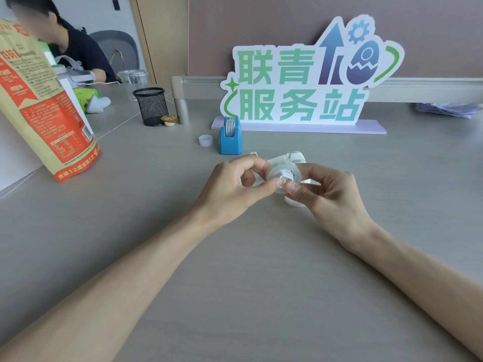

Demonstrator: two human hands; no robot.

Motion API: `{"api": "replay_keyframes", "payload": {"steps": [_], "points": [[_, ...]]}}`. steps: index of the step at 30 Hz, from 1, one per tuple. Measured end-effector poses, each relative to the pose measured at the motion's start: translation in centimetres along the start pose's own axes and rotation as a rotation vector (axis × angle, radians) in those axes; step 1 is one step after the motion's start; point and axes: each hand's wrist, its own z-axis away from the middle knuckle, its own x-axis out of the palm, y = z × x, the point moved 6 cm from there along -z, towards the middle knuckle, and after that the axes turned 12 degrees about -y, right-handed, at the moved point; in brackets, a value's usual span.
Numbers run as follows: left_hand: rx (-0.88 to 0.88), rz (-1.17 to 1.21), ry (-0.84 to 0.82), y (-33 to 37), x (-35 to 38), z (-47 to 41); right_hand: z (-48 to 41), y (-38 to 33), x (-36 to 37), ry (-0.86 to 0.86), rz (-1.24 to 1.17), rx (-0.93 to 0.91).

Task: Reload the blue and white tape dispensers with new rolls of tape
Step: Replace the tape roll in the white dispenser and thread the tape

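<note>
A clear tape roll [281,173] with a white hub in its core is held above the grey desk between both hands. My left hand [235,188] grips the roll's left side, thumb tip against the hub. My right hand [328,194] pinches the roll from the right. Just behind the hands lies the white dispenser [292,156], partly hidden. The blue dispenser [230,138] stands upright farther back with a roll of tape in it. A small empty white core ring [205,140] sits to its left. Another white piece [292,201] shows under my right fingers.
A large cut-out sign [300,82] on a flat base stands at the back. A black mesh pen cup [151,105] and a snack bag [44,105] are at the left. Another person sits at the far left. Papers [449,109] lie at the back right.
</note>
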Motion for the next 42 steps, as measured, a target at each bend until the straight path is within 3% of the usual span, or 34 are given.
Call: {"api": "replay_keyframes", "payload": {"steps": [12, 18, 27, 42], "points": [[-0.022, -0.031, 0.001, 0.4, -0.1, 0.2, -0.1, 0.0, 0.0, -0.015, -0.033, -0.001], [-0.138, 0.252, -0.023, 0.1, 0.4, 0.2, 0.0, -0.3, -0.4, 0.055, -0.001, -0.08], [-0.321, 0.403, -0.001, -0.4, 0.5, 0.5, 0.0, -0.7, -0.4, 0.067, 0.137, -0.167], [-0.393, 0.47, 0.02, -0.5, 0.3, 0.5, -0.1, -0.4, -0.2, 0.061, 0.048, -0.149]]}}
